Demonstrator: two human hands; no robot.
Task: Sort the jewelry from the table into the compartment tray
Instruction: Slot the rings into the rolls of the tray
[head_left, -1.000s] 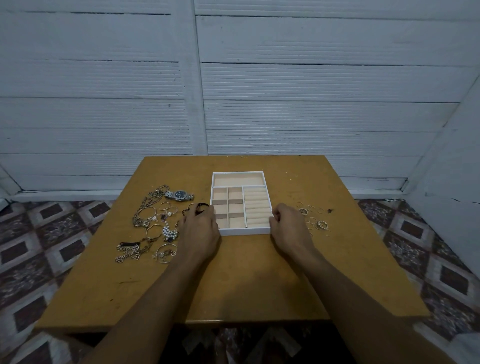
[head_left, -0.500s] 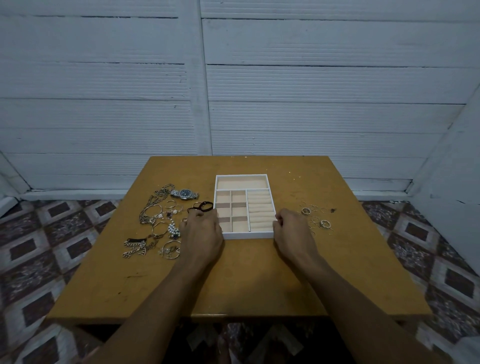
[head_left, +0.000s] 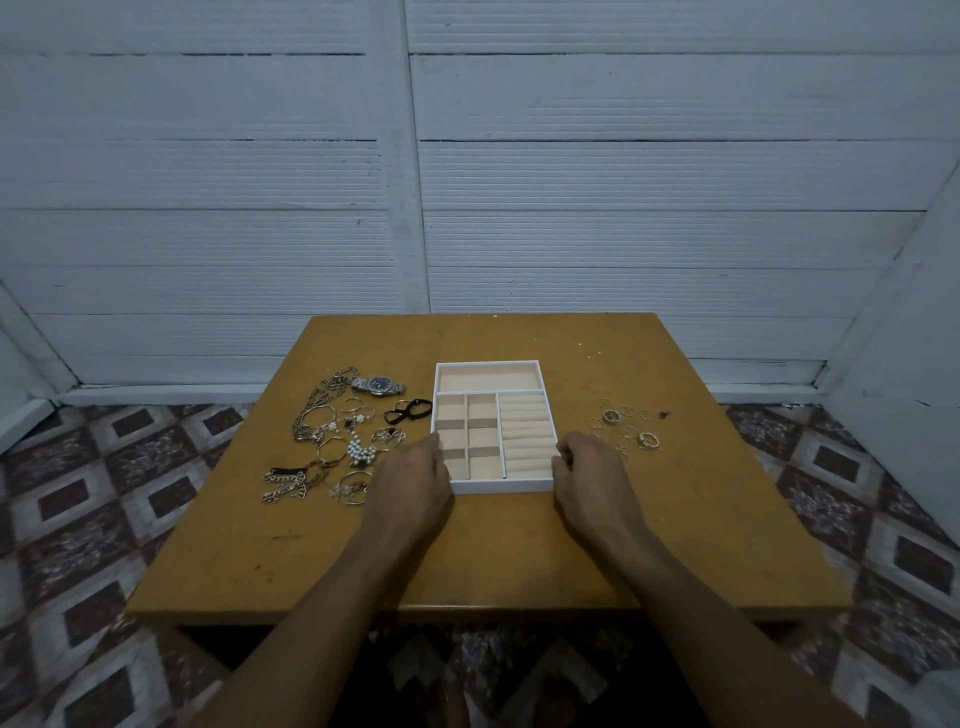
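Tray (head_left: 493, 487) mid-table (head_left: 467, 561); chains (head_left: 322, 431) left, probably rings (head_left: 623, 426) right.

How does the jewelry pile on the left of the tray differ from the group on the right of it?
The left pile is larger and crowded, with chains, bracelets, pearls and a watch; the right group is small and loosely scattered, apparently only rings. Both lie on the table, outside the tray.

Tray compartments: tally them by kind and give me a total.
Long compartment at the far end: 1
Small square compartments: 6
Ring-roll section: 1
Total: 8 in the tray, none holding jewelry yet.
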